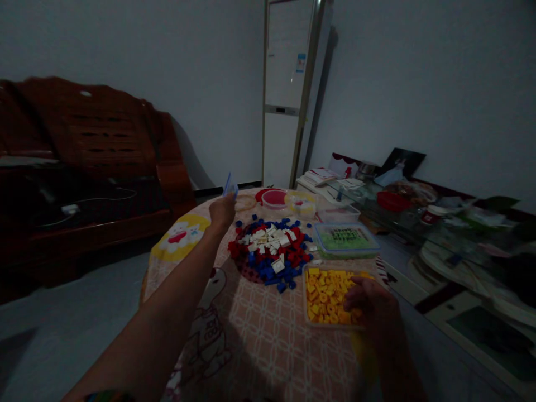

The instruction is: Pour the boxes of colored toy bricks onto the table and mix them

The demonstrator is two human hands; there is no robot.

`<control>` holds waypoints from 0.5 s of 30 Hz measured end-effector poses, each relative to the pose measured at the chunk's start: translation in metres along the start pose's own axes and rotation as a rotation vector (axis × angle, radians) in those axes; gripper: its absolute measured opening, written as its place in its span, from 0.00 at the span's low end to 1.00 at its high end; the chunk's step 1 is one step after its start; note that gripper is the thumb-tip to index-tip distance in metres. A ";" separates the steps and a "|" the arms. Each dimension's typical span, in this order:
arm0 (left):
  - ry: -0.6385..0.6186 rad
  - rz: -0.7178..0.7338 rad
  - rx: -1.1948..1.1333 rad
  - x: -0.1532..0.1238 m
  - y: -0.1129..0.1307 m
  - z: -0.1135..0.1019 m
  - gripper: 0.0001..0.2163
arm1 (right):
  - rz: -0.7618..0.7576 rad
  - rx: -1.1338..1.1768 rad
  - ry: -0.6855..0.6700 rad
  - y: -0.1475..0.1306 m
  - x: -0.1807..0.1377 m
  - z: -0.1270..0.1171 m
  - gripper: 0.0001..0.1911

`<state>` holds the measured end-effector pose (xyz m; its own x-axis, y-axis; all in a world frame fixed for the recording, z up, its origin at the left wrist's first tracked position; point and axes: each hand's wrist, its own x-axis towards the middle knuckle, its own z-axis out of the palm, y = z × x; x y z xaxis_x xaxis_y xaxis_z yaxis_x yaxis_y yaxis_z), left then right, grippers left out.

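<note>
My left hand [221,213] is stretched far out over the round table, closed on the blue-rimmed clear lid [230,185], which it holds up on edge. My right hand [368,303] rests in the clear container [307,304] of yellow bricks [324,290], fingers curled over them; what they grip is hidden. Between the hands lies a pile of red, blue and white bricks [271,249] on the patterned tablecloth [259,340].
A blue-rimmed closed box [347,239] with green contents stands behind the yellow bricks. Red-lidded and yellow-filled tubs [274,199] sit at the table's far edge. A wooden bench [84,167] is at left, a standing air conditioner [288,95] behind, a cluttered low table [419,212] at right.
</note>
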<state>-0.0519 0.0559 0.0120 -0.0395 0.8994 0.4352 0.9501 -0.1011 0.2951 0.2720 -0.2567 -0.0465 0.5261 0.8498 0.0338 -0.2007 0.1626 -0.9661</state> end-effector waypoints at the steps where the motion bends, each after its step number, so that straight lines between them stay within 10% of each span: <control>1: -0.035 0.012 0.035 0.005 0.000 0.011 0.19 | -0.010 0.000 0.016 -0.001 0.001 -0.004 0.22; 15: -0.286 0.144 0.130 0.048 0.016 0.095 0.19 | -0.071 -0.150 0.193 -0.006 0.009 -0.037 0.23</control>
<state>-0.0090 0.1381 -0.0429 0.1689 0.9644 0.2035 0.9717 -0.1975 0.1294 0.3082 -0.2679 -0.0502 0.6852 0.7252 0.0675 -0.0405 0.1305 -0.9906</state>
